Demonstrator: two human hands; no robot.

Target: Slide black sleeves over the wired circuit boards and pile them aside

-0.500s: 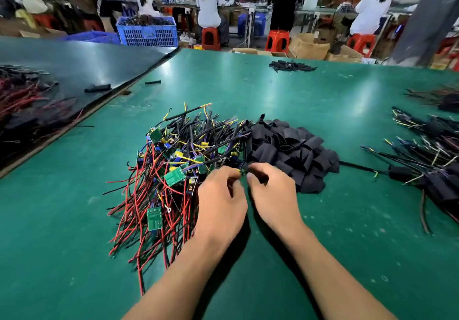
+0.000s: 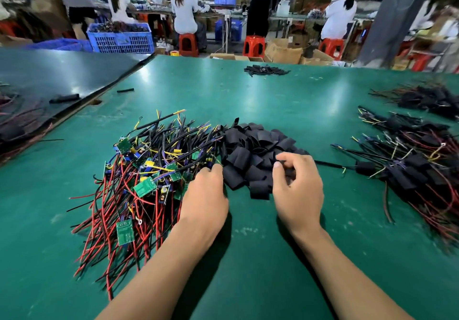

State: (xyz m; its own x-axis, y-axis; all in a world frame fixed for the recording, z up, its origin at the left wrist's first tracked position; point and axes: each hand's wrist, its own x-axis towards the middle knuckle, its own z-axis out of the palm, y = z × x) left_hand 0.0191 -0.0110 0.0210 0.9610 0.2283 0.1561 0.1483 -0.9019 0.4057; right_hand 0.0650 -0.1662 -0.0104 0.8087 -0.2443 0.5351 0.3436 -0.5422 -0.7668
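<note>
Left hand [image 2: 206, 195]: knuckles up, fingertips buried in the right edge of the wired circuit boards [image 2: 149, 170]; grip cannot be told. Right hand [image 2: 298, 185]: fingers curled over the near edge of the black sleeves [image 2: 253, 150]; whether it pinches one cannot be told.

Wired circuit boards: tangled heap, centre-left on the green table mat [image 2: 248, 282]. Small flat green rectangles; thin glossy red, black and yellow leads.

Black sleeves: matte, soft, flattened short tubes, heaped touching the boards' right side.

Sleeved boards [image 2: 409, 170]: dark bundle, well apart at right.

Change: half a second ago the hands met fingertip to fingertip at the seam of the two heaps; now they are apart, one on each heap.

Heading: heap's long axis runs near-left to far-right, red leads fanning toward the person, black-and-yellow leads pointing away.
</note>
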